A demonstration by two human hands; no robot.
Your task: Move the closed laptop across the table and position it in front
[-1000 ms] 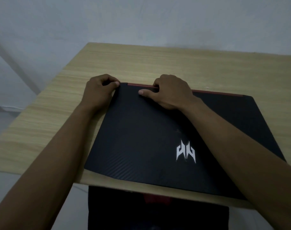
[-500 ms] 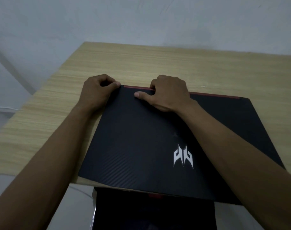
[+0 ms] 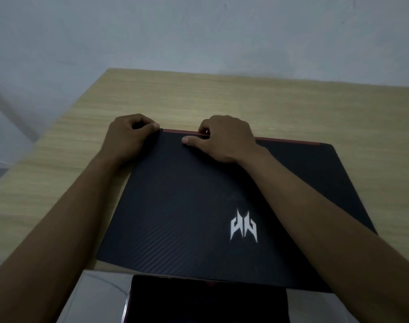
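Observation:
A closed black laptop (image 3: 187, 201) with a white logo and a red strip along its far edge lies flat on the wooden table (image 3: 222, 101), its near edge at the table's front edge. My left hand (image 3: 128, 136) is curled around the laptop's far left corner. My right hand (image 3: 224, 138) hooks its fingers over the far red edge, with the thumb pressed flat on the lid. Both forearms stretch over the lid and hide parts of it.
A grey wall rises right behind the table's far edge. A dark chair seat (image 3: 205, 301) sits below the table's front edge, over a pale floor (image 3: 98, 297). Bare tabletop extends beyond and to the left and right of the laptop.
The laptop has slid toward me with both hands holding its far edge; its near edge now reaches the table's front edge.

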